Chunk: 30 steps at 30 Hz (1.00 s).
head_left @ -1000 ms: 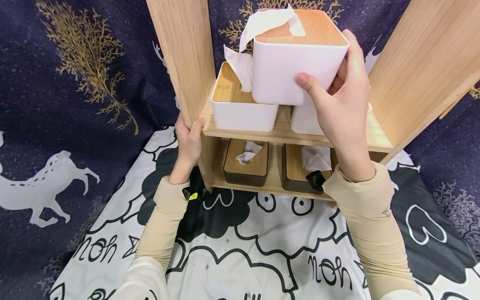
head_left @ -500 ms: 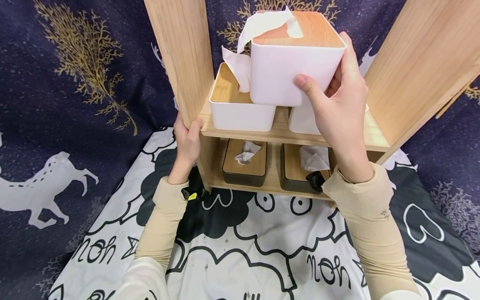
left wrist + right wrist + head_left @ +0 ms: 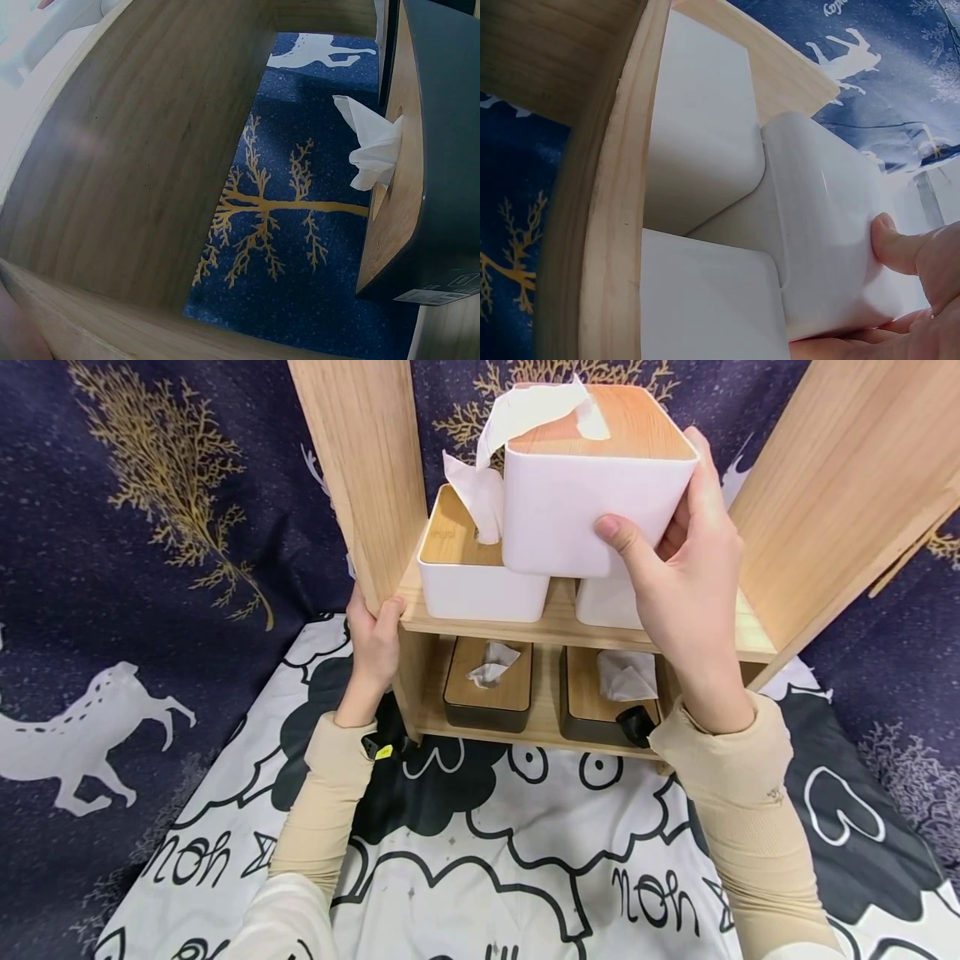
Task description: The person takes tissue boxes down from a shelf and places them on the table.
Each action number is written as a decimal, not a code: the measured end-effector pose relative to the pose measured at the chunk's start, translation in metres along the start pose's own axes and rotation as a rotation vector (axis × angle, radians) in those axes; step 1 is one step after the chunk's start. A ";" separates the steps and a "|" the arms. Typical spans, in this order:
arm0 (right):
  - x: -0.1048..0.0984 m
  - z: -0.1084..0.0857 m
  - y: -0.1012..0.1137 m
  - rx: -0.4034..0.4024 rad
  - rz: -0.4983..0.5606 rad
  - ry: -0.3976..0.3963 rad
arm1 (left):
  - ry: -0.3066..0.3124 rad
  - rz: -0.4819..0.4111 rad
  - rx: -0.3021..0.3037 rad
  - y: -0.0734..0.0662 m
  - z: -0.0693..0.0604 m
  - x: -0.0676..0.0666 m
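My right hand (image 3: 693, 585) grips a white tissue box (image 3: 592, 510) by its right side, thumb on the front wall. This box has a wood-grain lid with a tissue hanging out to the left. It stands over two white tissue boxes, a left one (image 3: 483, 593) and a right one (image 3: 607, 603) mostly hidden behind my hand. In the right wrist view the underside of the held box (image 3: 840, 217) appears to touch both lower boxes. My left hand (image 3: 375, 639) holds the left upright of a wooden shelf (image 3: 378, 468) at the middle board's height.
Two dark tissue boxes with wooden lids, one left (image 3: 487, 714) and one right (image 3: 600, 729), occupy the lower shelf. Tall side panels (image 3: 847, 502) bound the shelf. A patterned white-and-black cloth (image 3: 450, 893) lies below, with dark blue curtains (image 3: 187, 568) around.
Relative to the shelf, the tissue box in my right hand has shifted very slightly right and down. My left hand keeps its place on the upright.
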State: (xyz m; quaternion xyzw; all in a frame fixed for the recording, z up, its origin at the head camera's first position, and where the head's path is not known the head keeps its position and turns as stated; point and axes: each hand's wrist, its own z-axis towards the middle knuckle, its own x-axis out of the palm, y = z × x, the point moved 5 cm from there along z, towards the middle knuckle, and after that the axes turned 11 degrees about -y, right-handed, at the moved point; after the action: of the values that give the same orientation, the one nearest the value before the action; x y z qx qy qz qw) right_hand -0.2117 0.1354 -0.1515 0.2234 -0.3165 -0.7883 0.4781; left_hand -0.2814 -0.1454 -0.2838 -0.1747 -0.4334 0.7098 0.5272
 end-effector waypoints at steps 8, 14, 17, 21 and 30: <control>-0.003 -0.002 0.003 -0.001 0.019 0.013 | -0.008 0.002 -0.003 0.000 0.001 -0.001; -0.005 -0.003 0.003 0.007 0.019 0.014 | -0.008 0.014 -0.009 0.001 0.001 0.000; -0.006 -0.003 0.003 0.011 0.033 0.015 | -0.006 0.021 -0.006 0.000 0.000 0.000; -0.007 -0.004 0.003 0.014 0.036 0.014 | -0.011 0.027 -0.002 0.000 0.000 0.000; -0.012 -0.004 0.004 0.012 0.059 0.017 | -0.017 0.014 -0.007 0.000 0.000 -0.001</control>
State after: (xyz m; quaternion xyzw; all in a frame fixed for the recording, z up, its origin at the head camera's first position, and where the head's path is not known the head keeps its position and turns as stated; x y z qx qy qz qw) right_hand -0.2016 0.1434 -0.1509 0.2234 -0.3237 -0.7699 0.5025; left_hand -0.2813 -0.1466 -0.2843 -0.1734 -0.4389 0.7134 0.5180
